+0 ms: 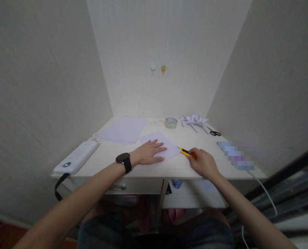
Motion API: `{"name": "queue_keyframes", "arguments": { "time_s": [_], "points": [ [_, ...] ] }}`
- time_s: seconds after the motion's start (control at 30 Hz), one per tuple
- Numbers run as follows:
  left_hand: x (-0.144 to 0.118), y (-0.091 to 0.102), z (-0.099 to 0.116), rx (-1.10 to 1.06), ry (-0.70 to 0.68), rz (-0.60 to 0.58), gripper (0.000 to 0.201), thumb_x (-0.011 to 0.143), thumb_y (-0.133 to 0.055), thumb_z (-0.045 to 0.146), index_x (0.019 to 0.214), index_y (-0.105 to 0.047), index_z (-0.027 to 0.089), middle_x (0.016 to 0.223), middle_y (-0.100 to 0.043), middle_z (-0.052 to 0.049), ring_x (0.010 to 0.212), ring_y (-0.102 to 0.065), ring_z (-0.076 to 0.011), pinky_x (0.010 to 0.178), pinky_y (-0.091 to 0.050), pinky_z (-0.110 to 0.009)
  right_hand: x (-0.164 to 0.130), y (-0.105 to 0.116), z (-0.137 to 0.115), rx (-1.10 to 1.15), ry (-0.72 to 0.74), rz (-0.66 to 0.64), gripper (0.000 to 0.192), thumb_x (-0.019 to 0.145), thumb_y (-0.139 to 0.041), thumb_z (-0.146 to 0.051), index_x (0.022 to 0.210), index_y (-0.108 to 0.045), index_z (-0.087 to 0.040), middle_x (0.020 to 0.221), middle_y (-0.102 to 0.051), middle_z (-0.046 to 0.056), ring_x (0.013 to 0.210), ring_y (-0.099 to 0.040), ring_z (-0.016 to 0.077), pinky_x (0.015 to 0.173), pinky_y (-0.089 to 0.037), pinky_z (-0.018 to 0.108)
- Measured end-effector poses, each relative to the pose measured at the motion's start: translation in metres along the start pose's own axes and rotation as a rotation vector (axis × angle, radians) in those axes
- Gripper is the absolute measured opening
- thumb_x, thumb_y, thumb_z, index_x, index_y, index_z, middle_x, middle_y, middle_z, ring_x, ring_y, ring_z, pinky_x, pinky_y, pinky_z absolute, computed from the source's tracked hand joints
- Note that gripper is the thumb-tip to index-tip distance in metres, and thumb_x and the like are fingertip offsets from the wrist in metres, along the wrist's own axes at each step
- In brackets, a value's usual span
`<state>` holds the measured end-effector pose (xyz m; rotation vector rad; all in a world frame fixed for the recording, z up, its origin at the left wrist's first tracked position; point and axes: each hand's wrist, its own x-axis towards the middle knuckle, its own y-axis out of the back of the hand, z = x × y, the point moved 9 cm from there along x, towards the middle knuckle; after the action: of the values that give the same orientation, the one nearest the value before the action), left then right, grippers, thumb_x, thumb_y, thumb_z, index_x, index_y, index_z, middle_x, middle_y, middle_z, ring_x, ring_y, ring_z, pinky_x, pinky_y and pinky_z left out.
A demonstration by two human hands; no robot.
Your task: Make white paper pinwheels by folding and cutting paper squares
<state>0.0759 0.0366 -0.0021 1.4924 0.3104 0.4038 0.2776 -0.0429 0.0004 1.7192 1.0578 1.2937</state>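
My left hand (150, 153) lies flat with its fingers spread on a sheet of white paper (171, 148) near the middle of the desk. A black watch is on that wrist. In my right hand (202, 162) is a yellow and black utility knife (186, 152), its tip pointing left. The tip is at the paper's right corner; whether it touches the paper I cannot tell. Part of the sheet is hidden under my left hand.
A stack of white paper (124, 129) lies at the back left. Clear tape (171, 123), folded paper strips (194, 121) and black-handled scissors (214, 132) are at the back right. A white device (77, 157) sits on the left edge, a blurred-out object (235, 155) with a cable on the right.
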Motion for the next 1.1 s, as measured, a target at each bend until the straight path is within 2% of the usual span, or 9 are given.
{"name": "queue_keyframes", "arguments": {
  "time_s": [0.2,0.3,0.4,0.47,0.57,0.63,0.7,0.97,1.1],
  "points": [
    [-0.005,-0.008,0.008,0.067,0.147,0.047,0.072,0.093,-0.017,0.070,0.152,-0.033,0.030,0.159,-0.028,-0.009,0.144,-0.025,-0.0400,0.113,-0.023,-0.054,0.000,-0.001,0.001,0.012,0.021,-0.024,0.020,0.087,-0.057,-0.029,0.102,-0.067,-0.021,0.090,-0.070,0.008,0.082,-0.065,0.0231,0.074,-0.043,0.031],
    [-0.006,-0.006,0.019,0.079,0.256,0.079,0.077,0.091,-0.015,0.073,0.151,-0.034,0.030,0.157,-0.033,-0.011,0.140,-0.030,-0.0436,0.107,-0.029,-0.058,0.003,-0.001,0.007,0.023,0.021,-0.040,0.021,0.086,-0.058,-0.026,0.105,-0.067,-0.021,0.093,-0.070,0.008,0.085,-0.065,0.0227,0.076,-0.044,0.032],
    [-0.008,0.002,0.034,0.093,0.289,0.137,0.083,0.088,-0.015,0.076,0.148,-0.042,0.026,0.153,-0.038,-0.015,0.133,-0.040,-0.0458,0.103,-0.032,-0.061,0.011,-0.002,0.015,0.086,0.043,-0.064,0.022,0.086,-0.059,-0.023,0.106,-0.067,-0.021,0.098,-0.071,0.008,0.090,-0.065,0.0230,0.081,-0.046,0.033],
    [-0.008,0.006,0.043,0.095,0.230,0.149,0.086,0.084,-0.023,0.080,0.145,-0.045,0.024,0.151,-0.042,-0.016,0.130,-0.043,-0.0451,0.101,-0.033,-0.061,0.017,-0.004,0.020,0.154,0.058,-0.088,0.023,0.084,-0.061,-0.021,0.107,-0.067,-0.021,0.101,-0.072,0.008,0.094,-0.066,0.0229,0.086,-0.047,0.033],
    [-0.004,0.007,0.055,0.067,0.002,0.105,0.082,0.082,-0.034,0.081,0.146,-0.042,0.030,0.154,-0.039,-0.008,0.141,-0.029,-0.0412,0.110,-0.023,-0.062,0.025,-0.008,0.028,0.251,0.063,-0.119,0.028,0.081,-0.064,-0.018,0.109,-0.067,-0.021,0.106,-0.073,0.008,0.098,-0.067,0.0223,0.091,-0.048,0.034],
    [-0.001,0.003,0.053,0.020,-0.093,0.055,0.081,0.084,-0.037,0.078,0.149,-0.036,0.031,0.158,-0.032,-0.005,0.145,-0.022,-0.0373,0.114,-0.017,-0.060,0.028,-0.010,0.031,0.283,0.079,-0.125,0.029,0.080,-0.064,-0.018,0.109,-0.068,-0.021,0.107,-0.073,0.007,0.098,-0.067,0.0224,0.092,-0.048,0.035],
    [0.002,-0.001,0.048,-0.019,-0.104,0.021,0.081,0.085,-0.037,0.077,0.151,-0.033,0.031,0.160,-0.028,-0.006,0.146,-0.020,-0.0363,0.115,-0.017,-0.058,0.031,-0.011,0.031,0.295,0.100,-0.127,0.029,0.079,-0.064,-0.018,0.108,-0.069,-0.022,0.106,-0.074,0.007,0.098,-0.068,0.0226,0.093,-0.049,0.035],
    [0.009,-0.011,0.035,-0.030,0.129,0.034,0.078,0.088,-0.024,0.076,0.151,-0.034,0.032,0.160,-0.028,-0.005,0.144,-0.022,-0.0439,0.113,-0.019,-0.059,0.021,-0.004,0.018,0.263,0.099,-0.123,0.030,0.079,-0.066,-0.020,0.109,-0.069,-0.022,0.105,-0.074,0.006,0.096,-0.068,0.0222,0.091,-0.049,0.036],
    [0.010,-0.010,0.034,-0.027,0.178,0.064,0.078,0.088,-0.023,0.077,0.151,-0.035,0.033,0.159,-0.029,-0.006,0.142,-0.024,-0.0459,0.111,-0.021,-0.060,0.011,0.003,0.005,0.276,0.115,-0.136,0.029,0.079,-0.066,-0.019,0.107,-0.071,-0.023,0.104,-0.074,0.006,0.095,-0.068,0.0215,0.090,-0.050,0.035]
  ]
}}
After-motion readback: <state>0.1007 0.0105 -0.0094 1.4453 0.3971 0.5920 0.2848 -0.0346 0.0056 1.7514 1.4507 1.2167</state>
